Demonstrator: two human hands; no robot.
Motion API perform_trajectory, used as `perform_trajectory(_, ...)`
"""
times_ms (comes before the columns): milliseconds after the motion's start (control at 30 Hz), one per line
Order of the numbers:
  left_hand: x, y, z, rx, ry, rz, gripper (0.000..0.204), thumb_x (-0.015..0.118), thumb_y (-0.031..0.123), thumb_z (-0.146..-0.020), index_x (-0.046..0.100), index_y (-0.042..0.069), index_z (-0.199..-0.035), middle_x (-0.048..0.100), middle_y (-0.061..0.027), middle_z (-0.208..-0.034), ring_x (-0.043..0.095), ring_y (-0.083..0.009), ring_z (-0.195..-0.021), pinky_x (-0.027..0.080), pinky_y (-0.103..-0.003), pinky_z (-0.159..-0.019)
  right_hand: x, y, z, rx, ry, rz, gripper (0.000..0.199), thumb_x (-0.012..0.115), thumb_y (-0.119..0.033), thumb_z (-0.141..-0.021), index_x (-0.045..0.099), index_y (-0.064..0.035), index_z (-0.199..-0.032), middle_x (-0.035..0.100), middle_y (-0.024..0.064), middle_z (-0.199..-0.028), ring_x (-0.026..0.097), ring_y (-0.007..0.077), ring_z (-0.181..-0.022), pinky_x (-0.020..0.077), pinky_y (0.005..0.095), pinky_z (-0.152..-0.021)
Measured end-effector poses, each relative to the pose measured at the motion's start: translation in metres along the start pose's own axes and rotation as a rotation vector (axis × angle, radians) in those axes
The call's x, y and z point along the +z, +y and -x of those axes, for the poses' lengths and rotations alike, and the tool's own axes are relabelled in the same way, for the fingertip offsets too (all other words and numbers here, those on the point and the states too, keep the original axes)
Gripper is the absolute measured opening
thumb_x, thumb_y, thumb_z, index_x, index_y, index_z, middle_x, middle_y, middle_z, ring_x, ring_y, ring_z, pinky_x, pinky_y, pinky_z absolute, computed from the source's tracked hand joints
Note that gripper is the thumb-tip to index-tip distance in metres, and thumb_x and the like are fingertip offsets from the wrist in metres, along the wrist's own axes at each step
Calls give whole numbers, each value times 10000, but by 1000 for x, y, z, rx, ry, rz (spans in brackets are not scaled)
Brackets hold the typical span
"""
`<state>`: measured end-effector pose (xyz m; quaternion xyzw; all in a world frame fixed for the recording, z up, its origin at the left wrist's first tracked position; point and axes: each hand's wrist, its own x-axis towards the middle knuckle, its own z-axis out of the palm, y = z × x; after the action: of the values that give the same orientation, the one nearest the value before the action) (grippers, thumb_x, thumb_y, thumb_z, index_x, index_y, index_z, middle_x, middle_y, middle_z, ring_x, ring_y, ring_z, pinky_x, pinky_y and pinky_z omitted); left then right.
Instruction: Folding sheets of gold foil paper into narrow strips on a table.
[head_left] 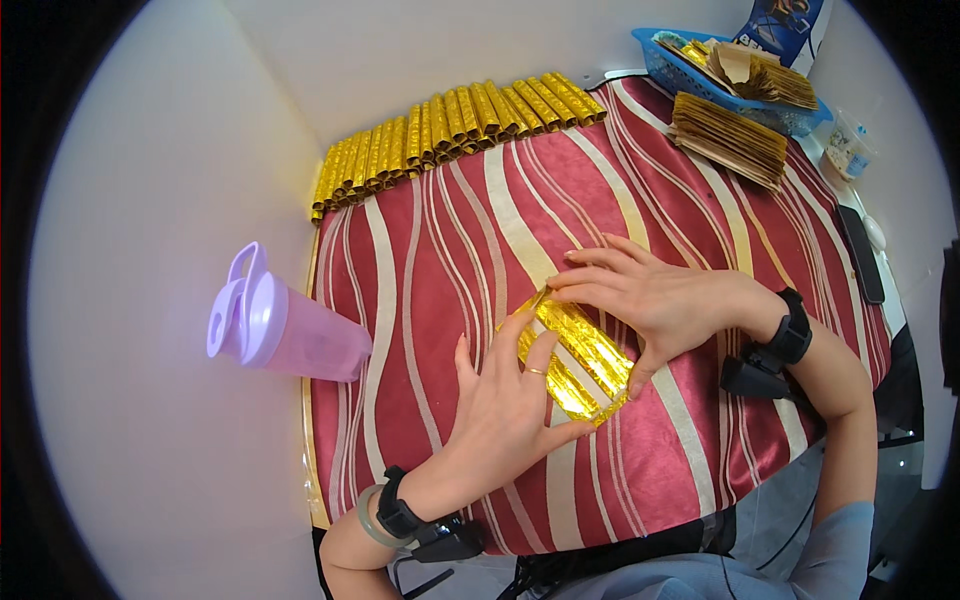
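Observation:
A sheet of gold foil paper (575, 352) with pale strips across it lies on the cloth in front of me, its edges turned in. My left hand (505, 400) holds its left side, fingers along the far left edge and thumb at the near corner. On the other side, my right hand (675, 305) has its fingertips at the far corner, close to the left fingertips, and its thumb against the right edge. Where the fingertips meet, part of the paper is raised and partly hidden.
Many rolled gold foil tubes (455, 118) are stacked along the back edge of the striped red cloth (440, 270). At left stands a purple bottle (310, 330). Brown paper stacks (730, 140), a blue basket (690, 80) and a clear cup (845, 150) sit back right.

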<state>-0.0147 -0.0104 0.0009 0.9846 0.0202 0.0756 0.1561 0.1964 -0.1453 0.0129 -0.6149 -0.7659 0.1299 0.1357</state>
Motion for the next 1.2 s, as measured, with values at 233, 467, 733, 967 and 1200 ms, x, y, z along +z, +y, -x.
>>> perform_trajectory(233, 0, -8, -8, 50, -13, -9, 1128, 838, 485, -607, 266, 3, -1453, 316, -213, -1480, 390, -370, -1267, 244, -549, -1032, -3, -4, 0, 24, -20, 64, 1090, 863, -472, -560, 348, -8, -1401, 408, 206, -1401, 298, 390, -1368, 167, 515, -1158)
perform_trajectory(467, -2, -10, -7, 59, -40, -86, 1051, 789, 578, -610, 412, -33, -1377, 380, -182, -1456, 396, -343, -1244, 260, -507, -1018, -20, -32, -1, 17, -116, 22, 501, 808, -274, -648, 599, -18, -1025, 562, 119, -997, 569, 309, -1020, 466, 416, -827)
perform_trajectory(733, -2, -9, -1, -25, 25, -207, 987, 778, 563, -638, 445, -48, -1337, 409, -211, -1423, 445, -317, -1142, 303, -476, -961, -22, -17, 4, 73, -65, 14, 172, 722, -159, -722, 652, -44, -828, 608, 72, -846, 634, 277, -843, 508, 382, -700)
perform_trajectory(967, -8, -12, -12, -173, 105, -1, 511, 681, 275, -843, 533, -2, -1247, 604, -152, -1173, 538, -279, -1015, 379, -406, -911, -22, 14, 10, 287, 218, 143, 112, 694, -118, -757, 642, -46, -826, 617, 72, -874, 629, 269, -864, 504, 379, -726)
perform_trajectory(1200, 0, -57, -23, 2, 213, 492, 289, 529, -145, -823, 578, -14, -1076, 601, -115, -1001, 600, -238, -977, 503, -313, -835, -9, 15, 2, 420, 295, -100, 89, 660, -80, -795, 637, -9, -842, 646, 114, -882, 633, 295, -852, 503, 394, -740)
